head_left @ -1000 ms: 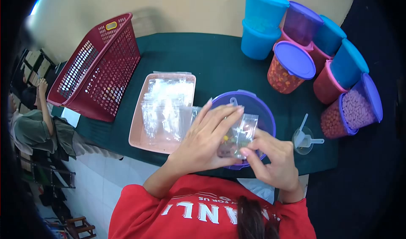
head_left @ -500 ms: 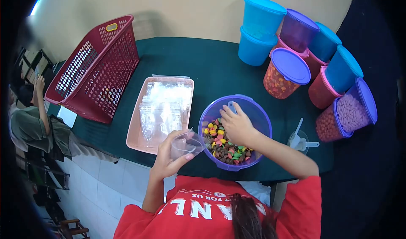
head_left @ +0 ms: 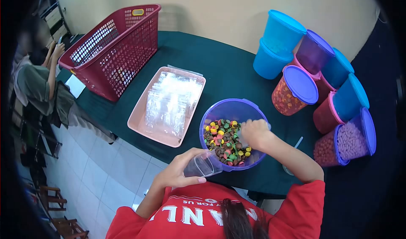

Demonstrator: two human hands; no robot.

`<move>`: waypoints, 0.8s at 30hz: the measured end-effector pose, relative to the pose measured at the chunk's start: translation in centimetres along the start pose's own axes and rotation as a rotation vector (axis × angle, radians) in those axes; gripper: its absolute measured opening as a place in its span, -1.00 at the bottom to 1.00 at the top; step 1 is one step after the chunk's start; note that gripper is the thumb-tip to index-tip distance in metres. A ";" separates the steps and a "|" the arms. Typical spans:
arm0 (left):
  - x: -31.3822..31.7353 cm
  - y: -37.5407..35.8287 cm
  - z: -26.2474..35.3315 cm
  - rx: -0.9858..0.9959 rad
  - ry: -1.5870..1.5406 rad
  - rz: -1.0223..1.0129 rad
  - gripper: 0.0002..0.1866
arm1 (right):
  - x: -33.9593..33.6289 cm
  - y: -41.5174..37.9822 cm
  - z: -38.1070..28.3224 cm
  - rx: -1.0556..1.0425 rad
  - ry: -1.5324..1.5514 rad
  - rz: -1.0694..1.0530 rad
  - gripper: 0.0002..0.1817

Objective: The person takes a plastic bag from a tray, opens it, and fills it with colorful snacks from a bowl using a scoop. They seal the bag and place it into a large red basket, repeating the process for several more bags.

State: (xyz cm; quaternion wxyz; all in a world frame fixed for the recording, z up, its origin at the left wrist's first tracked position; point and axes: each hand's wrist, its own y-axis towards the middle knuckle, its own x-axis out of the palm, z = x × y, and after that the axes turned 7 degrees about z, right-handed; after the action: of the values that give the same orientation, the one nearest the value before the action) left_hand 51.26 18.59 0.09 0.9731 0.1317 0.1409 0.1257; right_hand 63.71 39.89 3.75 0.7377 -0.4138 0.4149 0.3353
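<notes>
Over the near-left rim of a round purple tub, my left hand grips a clear plastic cup, tilted toward the tub. Small brown, yellow, green and pink candies lie in the tub. My right hand, smeared by motion, is closed above the candies at the tub's right side. A pale scoop shows faintly under its fingers; most of it is hidden. To the left, a pink tray holds a pile of clear plastic bags.
A maroon perforated basket stands at the back left. Stacked lidded tubs, including a purple-lidded one, line the right side. A scoop handle sticks up behind my right forearm. Another person is at far left.
The camera view has shifted. My right hand has moved from the tub's middle toward its right side with the scoop. My left hand keeps the cup, now lower against the tub's rim.
</notes>
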 end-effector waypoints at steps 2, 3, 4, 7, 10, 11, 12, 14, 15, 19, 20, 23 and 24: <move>0.9 -0.1 0.4 -0.016 0.034 -0.035 -0.32 | -0.1 0.1 1.0 -0.021 0.021 0.222 -0.59; 1.2 0.0 0.6 -0.017 0.053 -0.054 -0.32 | 0.3 0.6 1.0 -0.028 0.019 0.230 -0.59; 1.6 0.0 0.7 -0.055 0.094 -0.038 -0.29 | 1.0 1.6 1.0 -0.012 0.027 0.293 -0.61; 2.4 -0.2 0.7 -0.055 0.107 0.037 -0.26 | 2.7 3.7 -0.1 -0.053 0.008 0.342 -0.65; 3.1 -0.7 0.4 -0.118 0.054 0.099 -0.23 | 3.8 4.9 -1.1 -0.108 0.059 0.391 -0.73; 3.3 -0.9 0.1 -0.123 0.057 0.111 -0.23 | 3.7 4.6 -1.2 -0.121 0.057 0.394 -0.73; 3.4 -1.0 -0.3 -0.118 0.022 0.119 -0.21 | 3.2 4.3 -1.3 -0.157 0.104 0.403 -0.74; 3.6 -1.1 -0.4 -0.120 -0.009 0.139 -0.20 | 2.6 3.7 -1.1 -0.234 0.184 0.420 -0.72; 3.6 -1.1 -0.4 -0.124 -0.028 0.134 -0.18 | 2.6 3.5 -0.9 -0.243 0.190 0.417 -0.72; 3.7 -1.1 -0.8 -0.133 -0.132 0.104 -0.11 | 3.5 4.0 0.7 -0.238 0.328 0.402 -0.64; 3.5 -1.0 -0.7 -0.160 -0.148 0.088 -0.10 | 4.3 4.6 1.3 -0.188 0.357 0.353 -0.63; 2.8 -0.5 -0.7 -0.157 -0.083 0.018 -0.11 | 5.5 5.0 2.1 -0.130 0.374 0.280 -0.71; 2.6 -0.2 -0.8 -0.167 -0.106 -0.006 -0.12 | 5.3 5.1 1.8 -0.120 0.371 0.207 -0.65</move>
State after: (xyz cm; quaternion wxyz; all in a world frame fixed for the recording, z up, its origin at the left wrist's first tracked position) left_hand 53.45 19.28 -1.38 0.9871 0.0563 0.0789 0.1271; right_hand 62.29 44.47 -2.13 0.5846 -0.4668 0.5629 0.3513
